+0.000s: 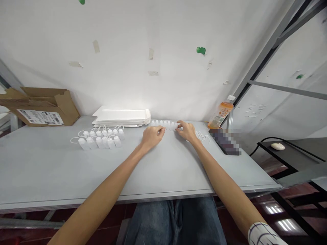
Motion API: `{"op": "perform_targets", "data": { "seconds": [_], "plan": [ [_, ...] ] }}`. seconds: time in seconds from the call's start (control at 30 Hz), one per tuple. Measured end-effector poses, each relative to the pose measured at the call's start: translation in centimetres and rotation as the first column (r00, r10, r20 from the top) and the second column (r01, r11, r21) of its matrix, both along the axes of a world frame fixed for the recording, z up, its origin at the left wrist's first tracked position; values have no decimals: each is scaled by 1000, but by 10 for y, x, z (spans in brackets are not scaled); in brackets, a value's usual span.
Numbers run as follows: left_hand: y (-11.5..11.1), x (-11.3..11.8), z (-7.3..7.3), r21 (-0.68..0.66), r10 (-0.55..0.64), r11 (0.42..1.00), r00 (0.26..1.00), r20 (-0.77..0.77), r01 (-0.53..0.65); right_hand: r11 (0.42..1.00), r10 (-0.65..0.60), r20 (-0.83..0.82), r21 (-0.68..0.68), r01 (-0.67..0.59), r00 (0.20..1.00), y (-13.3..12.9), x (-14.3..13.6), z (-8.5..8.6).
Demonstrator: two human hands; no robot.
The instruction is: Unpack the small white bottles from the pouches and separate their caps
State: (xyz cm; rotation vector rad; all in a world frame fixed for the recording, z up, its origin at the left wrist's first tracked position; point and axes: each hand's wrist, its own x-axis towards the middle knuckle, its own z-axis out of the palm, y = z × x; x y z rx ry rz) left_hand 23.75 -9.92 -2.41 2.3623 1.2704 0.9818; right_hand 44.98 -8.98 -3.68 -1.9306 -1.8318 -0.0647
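Observation:
A row of small translucent white bottles [160, 123] stands along the back of the grey table. My left hand [152, 135] is in front of this row, fingers curled and their tips pinched together; whatever they pinch is too small to make out. At the row's right end, my right hand [187, 130] has its thumb and forefinger bent around a small bottle [176, 126]. Beside that hand lies a loose pile of thin white cords [202, 137], partly hidden by the wrist. To the left, several small white bottles with looped cords [100, 142] stand in two rows.
A stack of flat white packaging [121, 117] lies against the wall, with an open cardboard box [43, 107] at the far left. On the right are an orange drink bottle [221, 113] and a dark phone-like slab [226, 142], its surface blurred. The table's front edge [168, 196] runs above my legs.

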Motion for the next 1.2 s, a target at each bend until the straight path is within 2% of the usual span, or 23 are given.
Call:
{"op": "perform_targets", "data": {
  "seconds": [0.1,0.2,0.27,0.37,0.5,0.6,0.67,0.8,0.9,1.07,1.2],
  "plan": [
    [1,-3,6,37,17,999,999,-34,-16,1000,4,9,-5,-4,1000,0,1,0],
    [1,-16,26,112,45,993,995,-87,-35,1000,25,5,1,-25,1000,-1,3,1],
    [2,-33,43,163,96,983,993,-75,-83,999,43,-10,21,-43,999,-2,5,3],
    [7,-68,64,226,241,945,970,5,-236,996,56,-51,68,-53,997,-7,8,7],
    [19,-113,71,194,456,879,887,-72,-436,992,57,-76,117,-48,995,-11,13,10],
    [24,-132,69,100,508,862,843,-175,-498,990,52,-77,134,-42,996,-11,15,10],
    [23,-136,70,79,503,862,827,-250,-500,989,52,-79,143,-41,996,-11,16,10],
    [17,-137,74,151,521,851,766,-378,-504,987,64,-86,154,-50,994,-11,18,10],
    [15,-135,75,142,523,843,729,-443,-519,986,65,-98,158,-49,993,-12,20,11],
    [13,-130,78,50,456,860,721,-522,-508,986,63,-125,161,-42,990,-11,21,12],
    [12,-128,78,23,451,854,717,-532,-520,981,78,-131,184,-53,988,-11,23,13]
  ]
}}
